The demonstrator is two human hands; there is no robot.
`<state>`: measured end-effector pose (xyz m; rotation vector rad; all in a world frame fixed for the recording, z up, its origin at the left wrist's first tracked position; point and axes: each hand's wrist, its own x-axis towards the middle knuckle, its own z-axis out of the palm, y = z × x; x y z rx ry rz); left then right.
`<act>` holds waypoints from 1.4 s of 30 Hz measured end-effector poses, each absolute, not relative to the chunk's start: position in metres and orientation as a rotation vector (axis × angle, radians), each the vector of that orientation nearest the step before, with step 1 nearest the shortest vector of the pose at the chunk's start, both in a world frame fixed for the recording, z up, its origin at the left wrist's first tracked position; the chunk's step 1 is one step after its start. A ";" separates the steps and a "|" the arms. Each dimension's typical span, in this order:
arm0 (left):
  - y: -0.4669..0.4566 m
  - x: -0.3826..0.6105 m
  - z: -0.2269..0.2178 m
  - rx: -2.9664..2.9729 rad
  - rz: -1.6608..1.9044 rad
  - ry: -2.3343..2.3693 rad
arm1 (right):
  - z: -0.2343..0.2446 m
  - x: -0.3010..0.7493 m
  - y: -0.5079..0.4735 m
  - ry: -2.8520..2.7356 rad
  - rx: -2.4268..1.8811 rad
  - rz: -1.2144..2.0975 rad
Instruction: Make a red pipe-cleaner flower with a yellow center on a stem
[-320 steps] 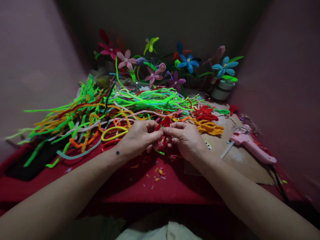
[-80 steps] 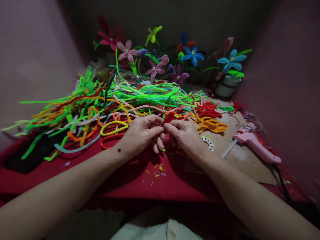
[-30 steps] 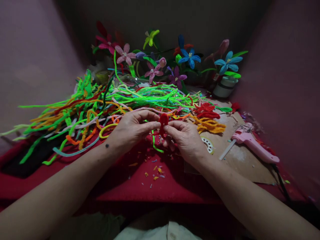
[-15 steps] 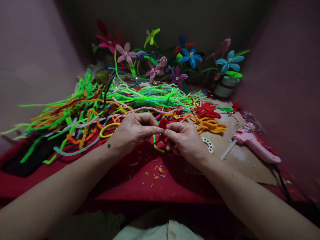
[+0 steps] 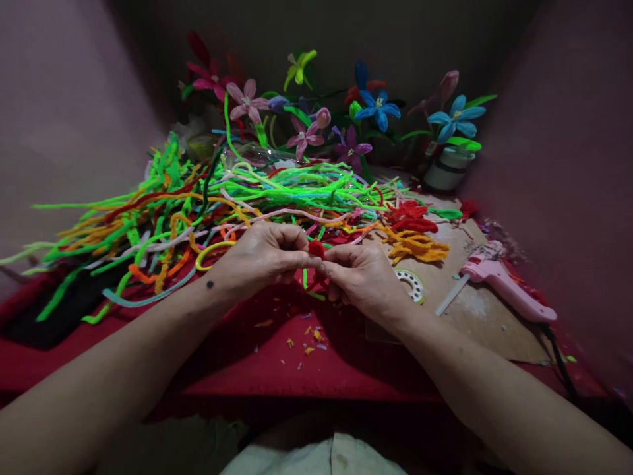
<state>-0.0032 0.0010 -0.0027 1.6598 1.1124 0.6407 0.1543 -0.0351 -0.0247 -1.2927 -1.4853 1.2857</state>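
Between my fingertips is a small piece of red pipe cleaner [image 5: 316, 249], its fuzzy top showing just above the thumbs. My left hand [image 5: 270, 251] pinches it from the left, thumb and forefinger closed. From the other side my right hand [image 5: 359, 270] pinches it too, and the two thumb tips meet. The lower part of the red piece is mostly hidden by my fingers. Behind my hands spreads a heap of pipe cleaners [image 5: 297, 188] in green, orange, pink and red. A yellow ring [image 5: 210, 254] lies by my left wrist.
A pink glue gun [image 5: 509, 284] rests on a cardboard sheet [image 5: 475, 323] at the right, near orange pipe-cleaner loops [image 5: 415, 245] and a white holed ring [image 5: 411, 285]. Pipe-cleaner flowers [image 5: 378, 111] stand at the back. Colored scraps dot the red cloth [image 5: 297, 382].
The red pipe cleaner's top, which stood up above my fingers, now sits lower and tipped between them. Both hands stay nearly in place.
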 end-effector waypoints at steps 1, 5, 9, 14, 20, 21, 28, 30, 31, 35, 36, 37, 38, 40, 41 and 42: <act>0.000 -0.002 -0.001 1.647 0.644 1.098 | -0.025 0.154 -0.035 -1.494 -1.289 1.273; -0.006 0.002 -0.002 1.635 0.751 1.103 | -0.027 0.154 -0.035 -1.441 -1.270 1.318; -0.011 0.007 -0.007 1.600 0.929 1.099 | -0.030 0.155 -0.033 -1.342 -1.250 1.438; -0.010 0.008 -0.009 1.564 0.899 1.024 | -0.033 0.156 -0.033 -1.303 -1.248 1.508; -0.010 0.006 -0.008 1.722 0.990 1.050 | -0.034 0.154 -0.034 -1.330 -1.227 1.528; -0.010 0.006 -0.007 1.720 0.996 1.044 | -0.034 0.154 -0.034 -1.345 -1.220 1.519; -0.007 0.000 -0.005 1.806 0.803 1.104 | -0.033 0.155 -0.035 -1.424 -1.284 1.484; -0.005 -0.001 -0.005 1.946 0.818 1.171 | -0.032 0.154 -0.035 -1.460 -1.309 1.481; -0.005 -0.002 -0.005 2.027 0.839 1.199 | -0.031 0.154 -0.035 -1.477 -1.316 1.485; -0.005 -0.001 -0.002 2.014 0.835 1.212 | -0.029 0.152 -0.035 -1.469 -1.316 1.488; -0.004 -0.002 -0.001 1.907 0.793 1.185 | -0.029 0.152 -0.036 -1.459 -1.315 1.473; -0.004 -0.002 -0.001 1.795 0.747 1.146 | -0.030 0.152 -0.036 -1.453 -1.313 1.459; -0.003 -0.003 -0.001 1.700 0.707 1.104 | -0.030 0.152 -0.037 -1.448 -1.311 1.451; -0.002 -0.004 -0.001 1.608 0.651 1.038 | -0.031 0.152 -0.037 -1.442 -1.304 1.446; -0.002 -0.004 -0.002 1.601 0.637 1.023 | -0.032 0.152 -0.038 -1.440 -1.294 1.442; -0.002 -0.004 -0.002 1.609 0.624 1.024 | -0.032 0.152 -0.038 -1.439 -1.283 1.435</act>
